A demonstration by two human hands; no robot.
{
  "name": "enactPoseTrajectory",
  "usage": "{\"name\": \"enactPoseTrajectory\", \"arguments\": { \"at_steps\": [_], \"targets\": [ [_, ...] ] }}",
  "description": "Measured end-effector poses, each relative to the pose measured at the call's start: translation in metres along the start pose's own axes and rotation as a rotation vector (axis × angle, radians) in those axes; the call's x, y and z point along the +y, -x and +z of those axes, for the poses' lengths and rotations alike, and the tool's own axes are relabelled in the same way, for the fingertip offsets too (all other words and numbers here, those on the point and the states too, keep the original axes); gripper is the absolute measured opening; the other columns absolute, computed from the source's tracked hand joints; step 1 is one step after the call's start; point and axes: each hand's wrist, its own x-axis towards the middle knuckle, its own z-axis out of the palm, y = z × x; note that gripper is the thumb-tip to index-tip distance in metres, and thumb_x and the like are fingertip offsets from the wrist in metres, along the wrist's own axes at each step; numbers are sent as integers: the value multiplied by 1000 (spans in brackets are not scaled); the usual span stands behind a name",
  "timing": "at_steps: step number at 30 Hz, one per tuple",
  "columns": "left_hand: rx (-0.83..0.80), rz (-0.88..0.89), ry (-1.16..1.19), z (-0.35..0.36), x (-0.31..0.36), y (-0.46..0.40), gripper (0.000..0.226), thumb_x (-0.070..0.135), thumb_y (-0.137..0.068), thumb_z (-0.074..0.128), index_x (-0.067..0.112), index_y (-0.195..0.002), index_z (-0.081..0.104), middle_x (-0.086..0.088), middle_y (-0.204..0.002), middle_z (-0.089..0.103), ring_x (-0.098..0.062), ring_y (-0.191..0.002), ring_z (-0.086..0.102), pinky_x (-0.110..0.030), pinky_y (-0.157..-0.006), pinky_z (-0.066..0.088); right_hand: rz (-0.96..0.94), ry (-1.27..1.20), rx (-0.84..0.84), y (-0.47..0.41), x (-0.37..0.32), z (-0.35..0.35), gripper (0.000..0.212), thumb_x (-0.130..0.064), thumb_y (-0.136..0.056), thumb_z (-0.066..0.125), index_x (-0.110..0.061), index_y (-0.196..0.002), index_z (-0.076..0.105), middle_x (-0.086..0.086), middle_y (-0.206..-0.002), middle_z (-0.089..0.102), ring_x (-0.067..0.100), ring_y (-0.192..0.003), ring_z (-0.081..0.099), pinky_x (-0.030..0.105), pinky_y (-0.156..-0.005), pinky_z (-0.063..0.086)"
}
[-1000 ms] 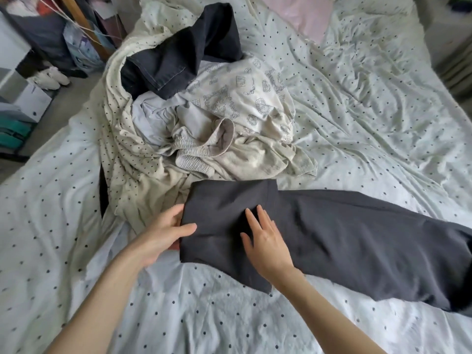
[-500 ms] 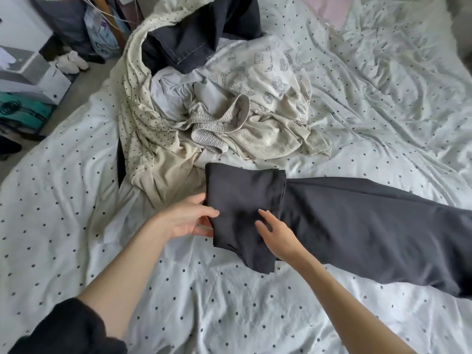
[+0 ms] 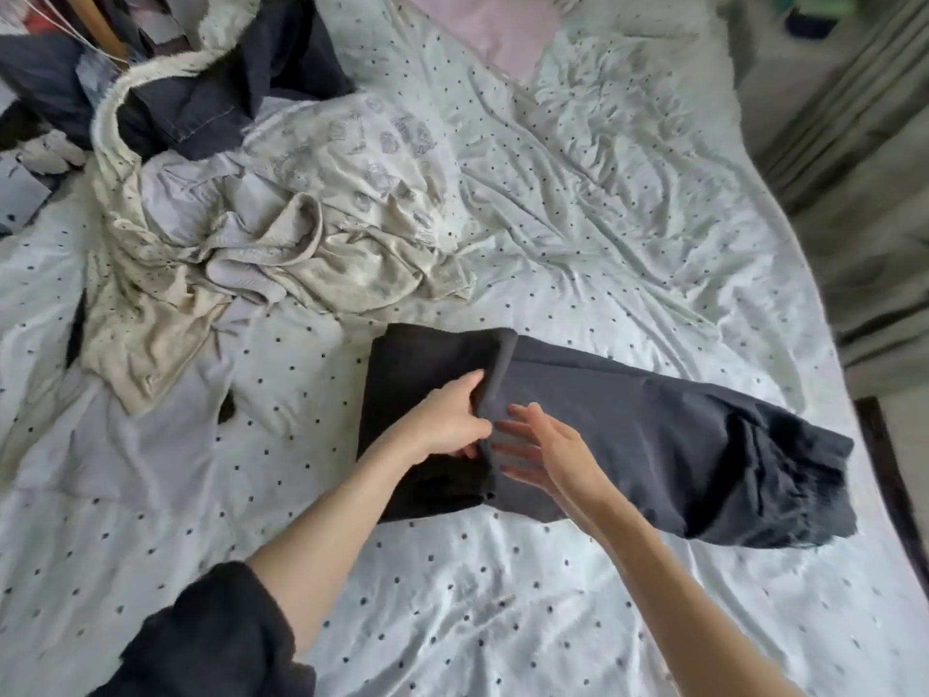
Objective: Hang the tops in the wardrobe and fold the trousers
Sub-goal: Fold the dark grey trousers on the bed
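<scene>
Fingers (image 3: 470, 394) of my left hand (image 3: 445, 420) curl round the folded edge of the dark grey fabric trousers (image 3: 653, 435), pinching the doubled-over end. Beside it, my right hand (image 3: 548, 447) lies with fingers straight and spread, flat on the trouser cloth just right of the fold. These trousers stretch across the middle of the bed, folded end at left, the crumpled remainder reaching toward the right edge. They rest on the white bedsheet with small dark dots (image 3: 603, 218). At far left sits a heap of unsorted clothes: a cream dotted garment (image 3: 146, 294), a pale printed top (image 3: 352, 158) and a dark navy denim piece (image 3: 226, 93). A pale pink pillow (image 3: 482, 27) lies at the far side.
</scene>
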Motion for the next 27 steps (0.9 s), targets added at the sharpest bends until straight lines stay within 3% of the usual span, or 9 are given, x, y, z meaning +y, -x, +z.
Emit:
{"name": "enactPoseTrajectory", "arguments": {
  "at_steps": [4,5,8,9,12,14,19,24,27],
  "targets": [
    [58,-50,-202,46,-9,-19,72,24,-91,57,22,-150,16,-6,-128,58,-22,-111,58,-38,-100,43,-18,223,72,-5,17,-28,40,-23,-100,40,9,-123,46,27,-125,52,41,-117,48,51,-101,42],
    [113,-49,-186,47,-13,-17,64,25,-92,56,22,-148,25,-2,-122,61,-19,-112,57,-33,-99,43,-60,309,82,-6,23,-29,37,-21,-100,39,6,-123,49,25,-126,53,39,-119,48,47,-103,41],
    [409,5,-103,37,-30,-8,35,17,-94,52,18,-129,53,4,-98,64,-12,-95,58,-19,-81,39,-285,670,164,-11,34,-25,35,-18,-99,41,-11,-130,54,4,-132,54,19,-123,49,14,-99,30],
    [508,9,-67,29,-38,-6,31,12,-94,50,16,-124,56,1,-96,62,-14,-93,58,-19,-78,38,-387,767,199,-11,34,-20,35,-16,-98,42,-10,-130,54,3,-136,50,19,-126,45,13,-99,27],
    [680,-91,-18,-2,-66,-7,33,8,-93,52,10,-126,52,-9,-108,60,-22,-96,56,-27,-84,42,-711,1038,237,-18,36,4,35,-16,-93,43,-6,-121,61,13,-134,53,31,-127,48,36,-105,37],
    [638,-177,-44,-14,-85,-8,41,14,-94,53,10,-133,45,-12,-121,55,-26,-108,55,-35,-94,44,-834,1202,197,-29,45,15,33,-14,-84,58,-7,-115,64,18,-130,56,36,-123,51,49,-103,35],
    [463,-204,158,-19,-108,-11,46,23,-97,49,10,-140,37,0,-136,48,-20,-125,47,-28,-100,37,-734,1344,53,-45,66,10,56,-14,-59,86,-10,-112,67,16,-126,59,32,-117,58,48,-95,47],
    [301,-294,744,-37,-109,-4,23,14,-90,61,11,-113,62,-8,-117,66,-20,-103,63,-32,-83,51,-666,1326,35,-48,71,2,69,-9,-62,83,-10,-126,58,19,-139,48,34,-126,49,39,-103,31],
    [237,-255,730,-47,-94,6,35,11,-88,63,10,-122,58,-8,-112,68,-19,-93,66,-28,-65,51,-609,1245,-15,-45,64,8,72,-3,-85,58,-16,-148,25,14,-157,8,29,-145,11,33,-114,5]
  ]
}}
